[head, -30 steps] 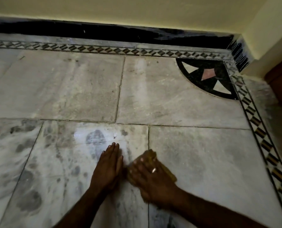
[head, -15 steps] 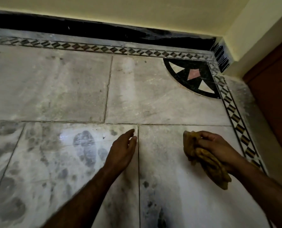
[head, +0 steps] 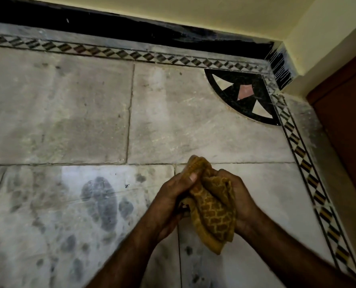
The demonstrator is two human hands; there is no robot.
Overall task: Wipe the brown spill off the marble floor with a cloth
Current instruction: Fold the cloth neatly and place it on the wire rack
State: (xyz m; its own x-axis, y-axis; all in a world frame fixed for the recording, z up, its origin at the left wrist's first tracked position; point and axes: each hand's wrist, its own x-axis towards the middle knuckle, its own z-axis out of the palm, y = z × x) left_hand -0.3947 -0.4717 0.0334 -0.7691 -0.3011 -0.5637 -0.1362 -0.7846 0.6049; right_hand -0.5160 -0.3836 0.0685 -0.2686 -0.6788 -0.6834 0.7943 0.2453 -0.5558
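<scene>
A mustard-brown patterned cloth (head: pixel 212 213) is bunched up above the marble floor (head: pixel 69 125), held between both hands. My left hand (head: pixel 171 200) grips its left side, thumb pressed on the upper folds. My right hand (head: pixel 241 196) curls round its right side from behind. A loose corner of the cloth hangs down below the hands. I see no clear brown spill on the floor; the slab to the left of the hands carries a wet shine and dark grey marble blotches (head: pixel 102 200).
A black skirting (head: pixel 131 30) and a diamond-pattern border (head: pixel 114 53) run along the far wall. A black quarter-circle inlay (head: pixel 245 94) fills the corner. A brown wooden door (head: pixel 347 121) stands at the right, beyond the side border strip (head: pixel 306 169).
My left hand has lifted off the floor and joined the right hand on the cloth. The cloth has come up off the floor and moved back toward the middle.
</scene>
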